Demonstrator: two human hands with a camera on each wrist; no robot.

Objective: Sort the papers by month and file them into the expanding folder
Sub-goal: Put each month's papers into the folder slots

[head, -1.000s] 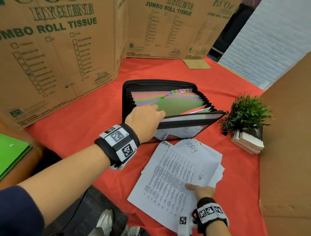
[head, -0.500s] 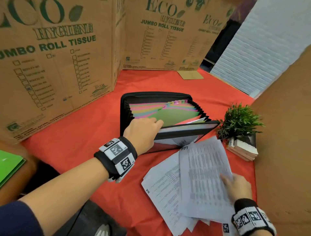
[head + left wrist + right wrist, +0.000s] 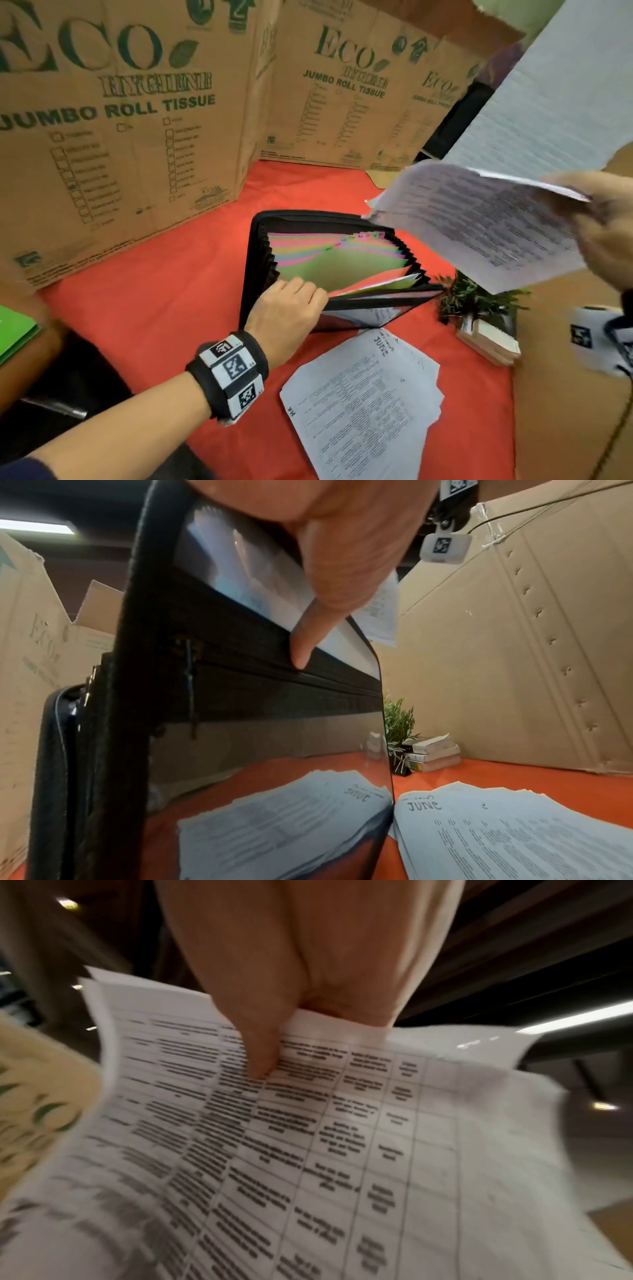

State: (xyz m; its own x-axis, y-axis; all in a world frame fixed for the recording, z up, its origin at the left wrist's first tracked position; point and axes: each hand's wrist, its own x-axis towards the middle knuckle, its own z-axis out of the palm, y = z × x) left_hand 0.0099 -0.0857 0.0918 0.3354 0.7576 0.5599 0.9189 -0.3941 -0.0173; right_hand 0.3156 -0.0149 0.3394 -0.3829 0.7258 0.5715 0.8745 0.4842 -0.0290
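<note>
Head view: the expanding folder [image 3: 339, 267] stands open on the red table [image 3: 171, 308], its coloured dividers fanned; the left hand [image 3: 287, 311] grips the near front flap, fingers curled over its top edge. The right hand [image 3: 606, 226] holds a few printed sheets [image 3: 479, 222] in the air above and to the right of the folder. A stack of papers [image 3: 363, 401], topmost marked "June", lies on the table just in front of the folder; a small potted plant [image 3: 472, 301] stands to its right. Left wrist view: the thumb [image 3: 308, 631] presses the flap's outer face, the remaining fingers hidden behind it. Right wrist view: thumb [image 3: 257, 1047] above and fingers beneath pinch the sheets' edge.
</note>
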